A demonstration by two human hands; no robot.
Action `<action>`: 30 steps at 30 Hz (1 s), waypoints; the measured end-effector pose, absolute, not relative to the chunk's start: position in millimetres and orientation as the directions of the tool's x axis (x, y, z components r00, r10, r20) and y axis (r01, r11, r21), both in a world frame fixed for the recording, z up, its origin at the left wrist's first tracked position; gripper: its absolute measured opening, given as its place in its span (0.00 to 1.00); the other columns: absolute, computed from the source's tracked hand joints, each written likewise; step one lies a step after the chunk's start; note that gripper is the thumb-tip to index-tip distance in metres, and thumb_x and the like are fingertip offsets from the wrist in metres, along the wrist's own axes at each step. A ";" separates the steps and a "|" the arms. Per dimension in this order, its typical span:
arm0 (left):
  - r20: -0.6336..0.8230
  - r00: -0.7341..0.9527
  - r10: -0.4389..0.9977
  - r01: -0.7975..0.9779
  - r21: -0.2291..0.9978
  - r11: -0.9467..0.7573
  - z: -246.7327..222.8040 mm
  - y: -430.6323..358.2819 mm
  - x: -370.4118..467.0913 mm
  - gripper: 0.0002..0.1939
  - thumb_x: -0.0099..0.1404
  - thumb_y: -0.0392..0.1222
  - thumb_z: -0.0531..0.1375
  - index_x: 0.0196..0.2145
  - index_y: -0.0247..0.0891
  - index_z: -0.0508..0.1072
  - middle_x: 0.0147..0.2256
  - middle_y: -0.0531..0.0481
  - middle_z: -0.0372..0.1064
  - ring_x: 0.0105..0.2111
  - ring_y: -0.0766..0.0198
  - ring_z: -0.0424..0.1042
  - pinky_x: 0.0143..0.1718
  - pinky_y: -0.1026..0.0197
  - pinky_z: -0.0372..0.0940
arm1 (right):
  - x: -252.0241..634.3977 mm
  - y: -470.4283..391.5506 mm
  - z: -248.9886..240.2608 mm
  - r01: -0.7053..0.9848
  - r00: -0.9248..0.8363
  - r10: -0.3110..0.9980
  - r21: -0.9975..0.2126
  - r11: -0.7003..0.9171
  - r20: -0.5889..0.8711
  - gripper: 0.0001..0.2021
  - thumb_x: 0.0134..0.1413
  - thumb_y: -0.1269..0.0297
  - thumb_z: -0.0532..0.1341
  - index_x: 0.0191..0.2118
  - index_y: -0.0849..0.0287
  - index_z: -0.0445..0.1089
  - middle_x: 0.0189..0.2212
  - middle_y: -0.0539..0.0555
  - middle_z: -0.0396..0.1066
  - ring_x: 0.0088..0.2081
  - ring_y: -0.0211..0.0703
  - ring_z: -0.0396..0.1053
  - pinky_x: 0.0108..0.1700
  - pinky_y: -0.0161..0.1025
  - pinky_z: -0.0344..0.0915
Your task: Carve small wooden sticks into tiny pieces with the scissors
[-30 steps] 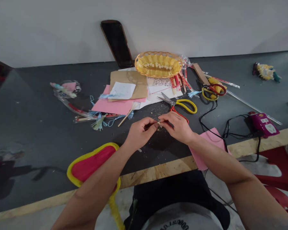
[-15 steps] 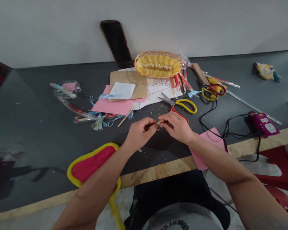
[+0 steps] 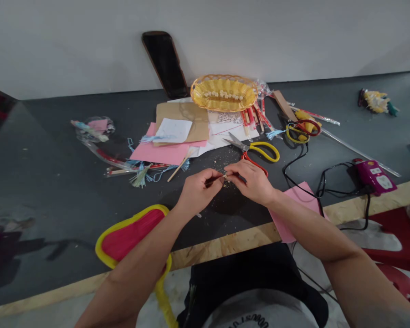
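Observation:
Above the dark table, my left hand (image 3: 202, 187) and my right hand (image 3: 250, 178) meet at the fingertips. Both are closed in a pinch on one small pale piece (image 3: 224, 176), mostly covered by the fingers, so its exact kind is unclear. Light crumbs (image 3: 230, 186) lie scattered beneath and around them. Just beyond my right hand rest open scissors (image 3: 264, 150) with one yellow and one red handle. A thin wooden stick (image 3: 178, 169) lies to the left, near blue tassels (image 3: 141, 175).
A yellow woven basket (image 3: 225, 102) holding small pale pieces stands at the back beside a leaning phone (image 3: 166, 64). Brown, white and pink papers (image 3: 160, 152) lie in front. A pink-and-yellow shape (image 3: 133, 234) is under my left forearm. A purple box (image 3: 376, 176) with black cables sits right.
Both hands stay pinched together in nearly the same place, with only a slight shift of the fingers. The whole view has moved very slightly.

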State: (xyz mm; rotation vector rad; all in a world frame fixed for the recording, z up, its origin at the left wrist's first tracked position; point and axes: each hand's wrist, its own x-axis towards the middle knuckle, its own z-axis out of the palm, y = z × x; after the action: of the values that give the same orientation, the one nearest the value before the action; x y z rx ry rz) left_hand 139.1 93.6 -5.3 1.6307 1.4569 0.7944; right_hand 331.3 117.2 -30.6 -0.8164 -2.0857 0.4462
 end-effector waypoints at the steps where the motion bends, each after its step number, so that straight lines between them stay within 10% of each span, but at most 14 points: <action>1: -0.051 0.141 0.989 0.494 0.869 -0.025 -5.5 93.6 139.0 0.11 0.61 0.46 0.60 0.34 0.37 0.79 0.31 0.51 0.79 0.28 0.67 0.72 0.31 0.67 0.65 | 331.3 117.3 -30.5 0.385 -0.441 0.681 -0.563 0.732 0.584 0.08 0.66 0.70 0.58 0.48 0.56 0.71 0.40 0.53 0.79 0.41 0.42 0.75 0.47 0.41 0.73; 30: 0.038 0.196 0.980 0.558 0.818 -0.143 -9.8 93.5 137.1 0.11 0.65 0.43 0.58 0.35 0.38 0.79 0.29 0.53 0.77 0.28 0.68 0.72 0.31 0.68 0.64 | 329.9 116.7 -30.7 0.376 -0.420 0.687 -0.576 0.726 0.593 0.10 0.65 0.72 0.59 0.49 0.55 0.70 0.39 0.52 0.79 0.40 0.41 0.75 0.46 0.40 0.73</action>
State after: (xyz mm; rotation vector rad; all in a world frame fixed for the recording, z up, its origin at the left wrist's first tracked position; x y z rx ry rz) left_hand 137.1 93.5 -9.8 1.7952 1.4420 0.7920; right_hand 329.9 116.7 -30.7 -0.8051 -2.0531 0.4506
